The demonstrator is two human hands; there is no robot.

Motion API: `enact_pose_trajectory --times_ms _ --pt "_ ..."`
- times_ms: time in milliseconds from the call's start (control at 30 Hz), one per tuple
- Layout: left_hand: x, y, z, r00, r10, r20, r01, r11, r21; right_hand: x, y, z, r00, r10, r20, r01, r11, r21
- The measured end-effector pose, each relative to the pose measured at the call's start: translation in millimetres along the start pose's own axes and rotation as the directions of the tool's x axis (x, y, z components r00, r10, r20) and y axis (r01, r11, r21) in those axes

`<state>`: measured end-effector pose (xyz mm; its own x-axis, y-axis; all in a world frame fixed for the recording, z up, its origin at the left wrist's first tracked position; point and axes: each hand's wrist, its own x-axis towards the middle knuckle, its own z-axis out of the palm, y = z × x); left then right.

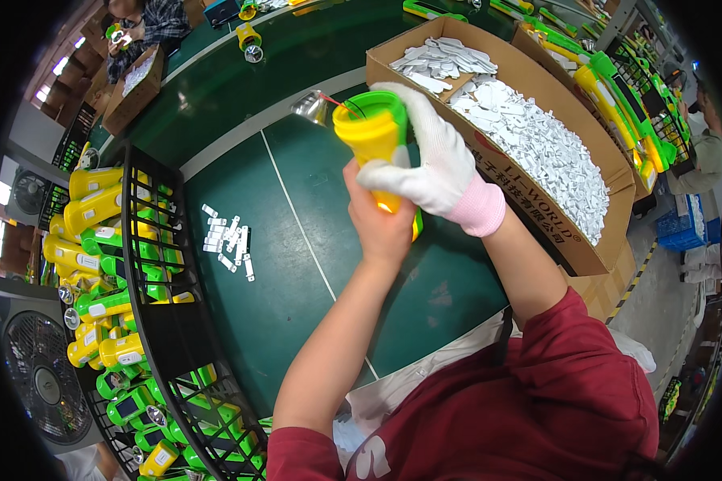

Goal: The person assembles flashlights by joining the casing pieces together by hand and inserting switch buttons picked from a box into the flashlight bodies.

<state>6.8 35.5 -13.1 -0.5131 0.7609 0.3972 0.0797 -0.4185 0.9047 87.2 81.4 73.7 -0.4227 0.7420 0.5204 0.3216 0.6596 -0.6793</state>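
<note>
A yellow-and-green flashlight [375, 136] is held upright above the green bench [297, 264]. The bare left hand [377, 220] has its grip closed around its lower body; the gloved right hand [429, 160] clasps its top. At two o'clock sits a cardboard box [573, 248] of white parts; at nine o'clock, small white pieces [229, 240].

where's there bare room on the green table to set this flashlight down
Bare green table lies between the small white parts pile and the cardboard box. The black wire basket of flashlights crowds the left; the box fills the right.
</note>
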Motion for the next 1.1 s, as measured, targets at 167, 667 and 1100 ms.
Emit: enact_pose_trajectory --times_ms 167,667,1100 --pt "-6 -8 -3 0.937 0.341 0.082 -0.348 0.877 0.332 -3 -9 -7 0.998 -0.059 -0.003 0.056 0.940 0.335" --pt "-4 2 0 0.986 0.150 0.071 -0.160 0.970 0.182 -6 0 9 0.989 -0.094 -0.117 0.109 0.986 0.125" --pt "5 -15 -7 0.944 -0.139 0.298 0.186 0.973 -0.137 0 35 9 0.857 -0.255 0.447 0.438 0.818 -0.373"
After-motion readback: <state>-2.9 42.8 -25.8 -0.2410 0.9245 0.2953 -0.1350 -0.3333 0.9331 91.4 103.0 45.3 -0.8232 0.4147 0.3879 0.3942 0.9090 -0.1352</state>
